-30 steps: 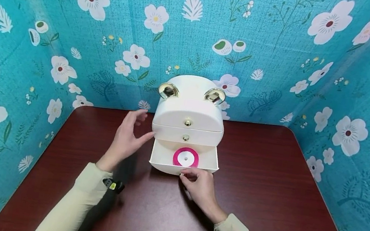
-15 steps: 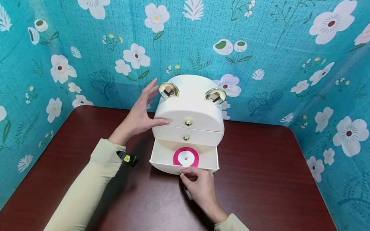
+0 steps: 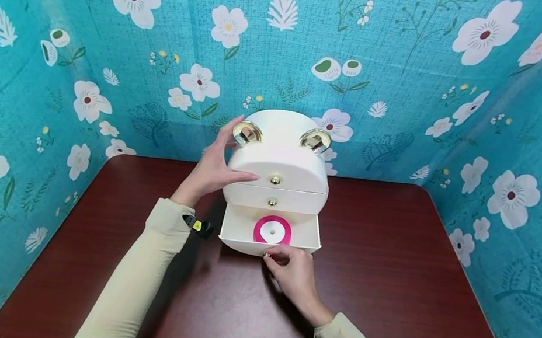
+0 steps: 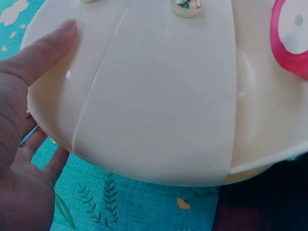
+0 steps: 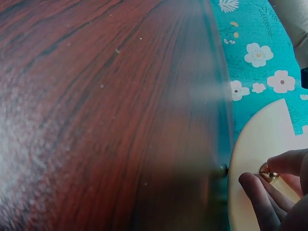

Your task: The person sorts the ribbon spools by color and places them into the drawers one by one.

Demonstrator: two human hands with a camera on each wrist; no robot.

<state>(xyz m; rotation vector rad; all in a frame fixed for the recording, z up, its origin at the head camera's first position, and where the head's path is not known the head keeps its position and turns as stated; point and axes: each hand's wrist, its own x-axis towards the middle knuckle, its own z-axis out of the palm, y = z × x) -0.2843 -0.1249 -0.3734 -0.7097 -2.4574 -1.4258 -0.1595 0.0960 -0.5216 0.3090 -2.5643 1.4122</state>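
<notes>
A white drawer box [image 3: 281,153] with two gold rounded ears stands at the back of the table. Its bottom drawer [image 3: 240,226] is pulled out, and in it lies a roll of pink ribbon [image 3: 272,230] on a white core. My left hand [image 3: 212,168] holds the box's left side, the thumb [image 4: 50,48] across the front of the top drawer and the other fingers behind the side. With thumb and fingers, my right hand [image 3: 296,273] pinches the small gold knob [image 5: 267,173] of the bottom drawer.
The two upper drawers are closed, with a gold knob [image 3: 276,179] on the top one and another gold knob [image 3: 272,202] below it. A dark red wooden table [image 3: 384,258] carries the box. Flowered blue cloth [image 3: 183,19] surrounds the table's back and sides.
My left hand has moved up and right from beside the box onto its upper left side. The right hand stays on the knob, and the drawer has not moved.
</notes>
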